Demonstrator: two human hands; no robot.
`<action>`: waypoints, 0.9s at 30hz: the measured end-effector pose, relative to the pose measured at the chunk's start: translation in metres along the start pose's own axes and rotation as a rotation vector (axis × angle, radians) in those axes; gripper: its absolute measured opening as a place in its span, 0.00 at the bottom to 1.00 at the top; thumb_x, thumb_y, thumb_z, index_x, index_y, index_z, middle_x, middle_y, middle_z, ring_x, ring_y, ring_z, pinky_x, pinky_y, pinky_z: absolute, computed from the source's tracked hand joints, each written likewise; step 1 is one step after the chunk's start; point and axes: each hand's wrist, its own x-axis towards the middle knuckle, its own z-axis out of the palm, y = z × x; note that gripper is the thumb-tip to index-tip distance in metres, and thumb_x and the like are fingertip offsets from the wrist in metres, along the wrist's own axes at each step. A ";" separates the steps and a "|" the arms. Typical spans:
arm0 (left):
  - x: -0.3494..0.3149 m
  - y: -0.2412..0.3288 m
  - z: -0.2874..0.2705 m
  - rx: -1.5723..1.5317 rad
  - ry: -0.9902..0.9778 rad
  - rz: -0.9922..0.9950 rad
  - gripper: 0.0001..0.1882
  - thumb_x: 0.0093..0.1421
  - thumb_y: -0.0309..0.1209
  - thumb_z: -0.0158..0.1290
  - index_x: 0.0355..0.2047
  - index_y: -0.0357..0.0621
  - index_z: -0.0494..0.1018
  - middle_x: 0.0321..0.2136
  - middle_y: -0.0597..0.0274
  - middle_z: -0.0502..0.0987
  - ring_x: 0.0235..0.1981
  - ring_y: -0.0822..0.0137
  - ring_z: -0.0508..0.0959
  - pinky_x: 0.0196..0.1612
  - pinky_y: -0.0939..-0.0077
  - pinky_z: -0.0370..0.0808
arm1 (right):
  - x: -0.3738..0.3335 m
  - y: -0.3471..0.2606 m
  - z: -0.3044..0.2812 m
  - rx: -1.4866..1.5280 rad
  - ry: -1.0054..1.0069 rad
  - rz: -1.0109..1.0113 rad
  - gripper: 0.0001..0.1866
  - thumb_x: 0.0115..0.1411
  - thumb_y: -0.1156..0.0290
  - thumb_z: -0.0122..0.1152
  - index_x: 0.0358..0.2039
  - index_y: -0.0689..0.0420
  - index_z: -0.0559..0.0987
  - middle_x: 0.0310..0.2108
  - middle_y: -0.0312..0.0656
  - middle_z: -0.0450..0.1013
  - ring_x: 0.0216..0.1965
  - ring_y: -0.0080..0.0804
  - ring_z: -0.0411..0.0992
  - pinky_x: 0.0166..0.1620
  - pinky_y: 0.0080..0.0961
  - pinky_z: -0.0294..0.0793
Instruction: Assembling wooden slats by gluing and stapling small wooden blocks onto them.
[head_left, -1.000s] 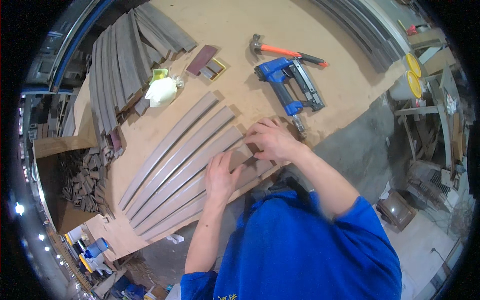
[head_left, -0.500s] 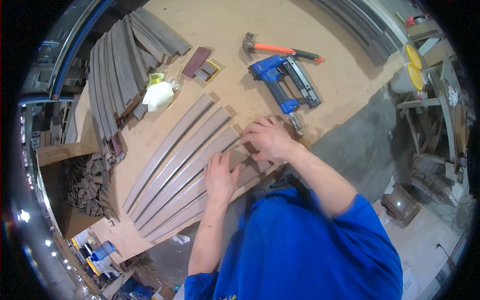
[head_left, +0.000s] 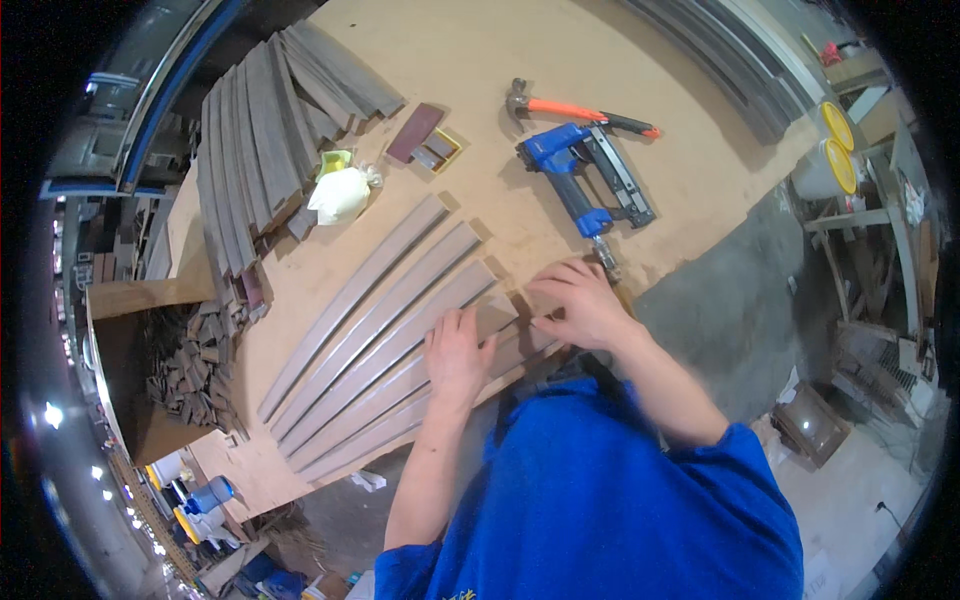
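Several curved brown wooden slats (head_left: 352, 310) fan out across the workbench, lying side by side. My left hand (head_left: 457, 362) grips one of the nearer slats close to its upper right end, fingers over the far edge and thumb on the near side. Just beyond that slat's end (head_left: 497, 316) is my right hand (head_left: 588, 310), its fingers bent and a gap between them and the thumb; I see nothing held in it. A blue and black nail gun (head_left: 580, 180) lies past the right hand, with a claw hammer (head_left: 575, 108) with an orange handle behind it.
Stacks of grey curved slats (head_left: 250, 140) lie at the far left, more (head_left: 725, 70) at the far right. A white bag (head_left: 340, 197) and a maroon block (head_left: 416, 133) sit mid-bench. A box (head_left: 135, 293) of wood offcuts stands left; buckets (head_left: 825, 170) stand right.
My right hand has shifted right, off the slat ends, its thumb and fingers further apart. The left hand stays on the slat. The whole view has swung slightly.
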 end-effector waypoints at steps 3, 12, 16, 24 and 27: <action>0.001 0.001 -0.003 -0.003 -0.001 -0.007 0.27 0.51 0.37 0.68 0.50 0.40 0.76 0.41 0.54 0.75 0.48 0.52 0.76 0.51 0.55 0.72 | -0.014 -0.010 0.003 -0.049 0.024 -0.017 0.28 0.50 0.57 0.73 0.53 0.48 0.82 0.53 0.36 0.75 0.61 0.40 0.66 0.62 0.43 0.61; -0.001 -0.005 0.009 -0.056 0.016 -0.016 0.30 0.52 0.37 0.67 0.54 0.43 0.74 0.46 0.53 0.77 0.52 0.52 0.76 0.55 0.55 0.72 | 0.001 -0.014 0.000 -0.059 -0.014 0.072 0.30 0.52 0.52 0.73 0.55 0.47 0.81 0.53 0.36 0.76 0.60 0.40 0.67 0.61 0.46 0.62; -0.013 -0.014 0.006 -0.065 0.109 -0.038 0.31 0.53 0.37 0.67 0.56 0.44 0.72 0.47 0.54 0.77 0.53 0.52 0.76 0.55 0.55 0.72 | 0.002 -0.022 0.003 -0.044 -0.016 0.028 0.27 0.53 0.54 0.71 0.54 0.48 0.82 0.52 0.39 0.77 0.58 0.42 0.68 0.61 0.43 0.63; -0.010 -0.014 0.016 -0.110 0.135 0.023 0.33 0.53 0.37 0.66 0.58 0.45 0.70 0.47 0.55 0.76 0.52 0.55 0.76 0.56 0.57 0.72 | 0.005 -0.018 0.010 -0.014 0.054 0.048 0.25 0.52 0.63 0.73 0.52 0.51 0.83 0.49 0.41 0.78 0.57 0.44 0.69 0.61 0.42 0.64; -0.014 -0.019 0.012 -0.192 0.114 0.046 0.33 0.54 0.39 0.66 0.59 0.45 0.70 0.49 0.55 0.76 0.53 0.55 0.76 0.57 0.58 0.72 | 0.009 -0.020 0.011 0.022 0.032 0.170 0.24 0.52 0.67 0.71 0.51 0.55 0.82 0.48 0.43 0.78 0.55 0.45 0.70 0.61 0.40 0.66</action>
